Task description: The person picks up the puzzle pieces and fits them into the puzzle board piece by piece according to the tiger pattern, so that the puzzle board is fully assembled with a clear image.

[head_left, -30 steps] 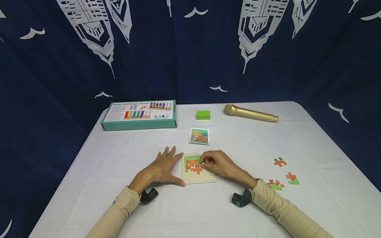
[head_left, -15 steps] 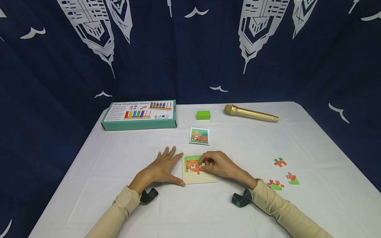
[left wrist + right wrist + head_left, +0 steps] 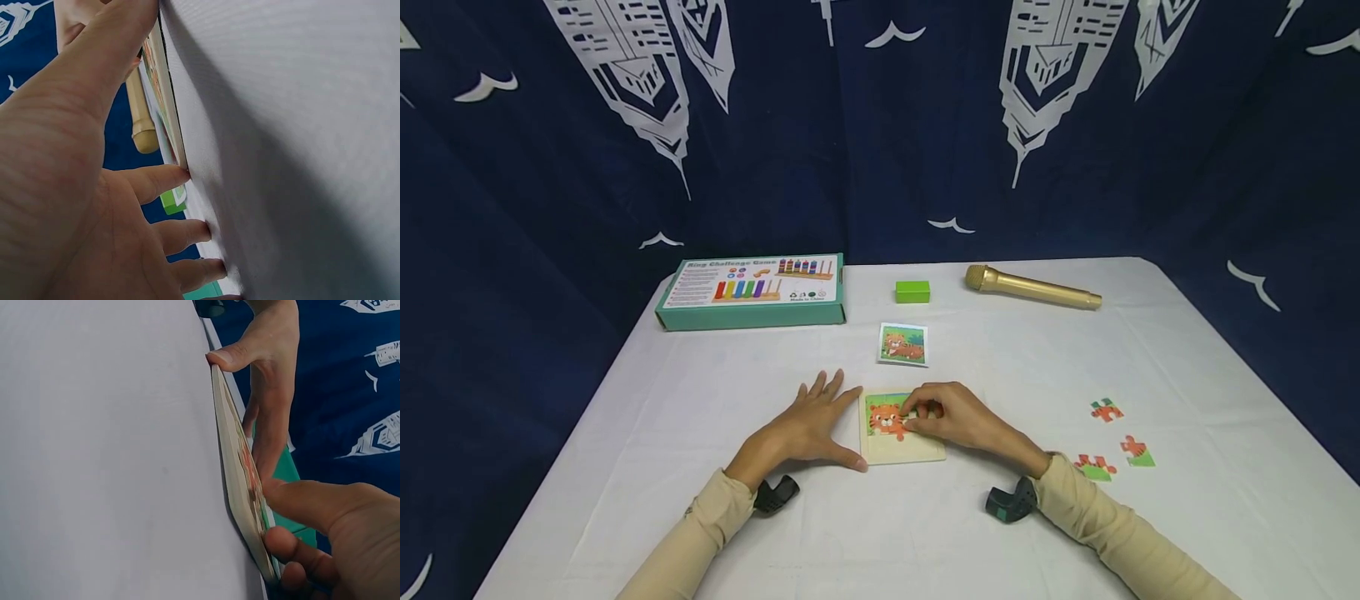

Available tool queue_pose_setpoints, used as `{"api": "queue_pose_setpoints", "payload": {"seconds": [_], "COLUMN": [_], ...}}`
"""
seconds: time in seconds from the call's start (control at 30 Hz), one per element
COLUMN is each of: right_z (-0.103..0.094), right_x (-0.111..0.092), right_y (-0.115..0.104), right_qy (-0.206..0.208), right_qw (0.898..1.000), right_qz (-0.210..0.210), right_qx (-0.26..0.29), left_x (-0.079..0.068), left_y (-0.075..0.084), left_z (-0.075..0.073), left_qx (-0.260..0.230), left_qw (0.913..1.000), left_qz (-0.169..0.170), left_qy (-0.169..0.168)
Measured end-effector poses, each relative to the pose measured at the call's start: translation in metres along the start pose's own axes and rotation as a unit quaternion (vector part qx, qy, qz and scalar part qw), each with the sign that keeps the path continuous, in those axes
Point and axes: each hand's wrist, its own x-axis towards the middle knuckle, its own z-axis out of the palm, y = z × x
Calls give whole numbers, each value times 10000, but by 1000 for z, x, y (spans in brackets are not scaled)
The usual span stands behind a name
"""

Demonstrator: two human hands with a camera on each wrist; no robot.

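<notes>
From my station I observe the wooden jigsaw tray [image 3: 902, 452] flat on the white tabletop [image 3: 917, 542], just below the centre of the head frame. Its cream base shows along the lower part; an orange tiger face [image 3: 886, 419] occupies the upper left part.

Left hand [image 3: 808, 427]: fingers spread wide. The index fingertip touches the upper left corner of the tray, the thumb the lower left corner.

Right hand [image 3: 961, 415]: thumb and index finger held narrow, tips over the right side of the tiger face. I cannot tell whether a piece sits between them.

Loose parts, right of the frame: an upper jigsaw piece [image 3: 1106, 410], a right jigsaw piece [image 3: 1138, 452] and a lower jigsaw piece [image 3: 1096, 468], the last just beside the right sleeve [image 3: 1097, 517].

Above the tray lies the tiger picture card [image 3: 903, 344]; farther up, a green block [image 3: 912, 292]. Upper left of the tabletop: the Ring Challenge Game box [image 3: 751, 292]. Upper right: a gold microphone [image 3: 1033, 287], lying on its side. A navy curtain [image 3: 910, 133] with white prints fills the top of the frame.
</notes>
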Motion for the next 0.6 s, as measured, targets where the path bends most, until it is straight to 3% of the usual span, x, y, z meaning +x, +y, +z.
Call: {"api": "queue_pose_setpoints", "payload": {"seconds": [0.33, 0.6], "right_z": [-13, -49], "right_x": [-7, -34], "right_y": [2, 9], "right_qy": [-52, 251], "right_qw": [9950, 9971], "right_qz": [386, 558], "right_qx": [919, 462], "left_x": [1, -1], "left_y": [0, 0], "left_z": [2, 2], "left_qx": [-23, -15], "left_qw": [10000, 10000], "left_qz": [-18, -23], "left_qy": [15, 49]}}
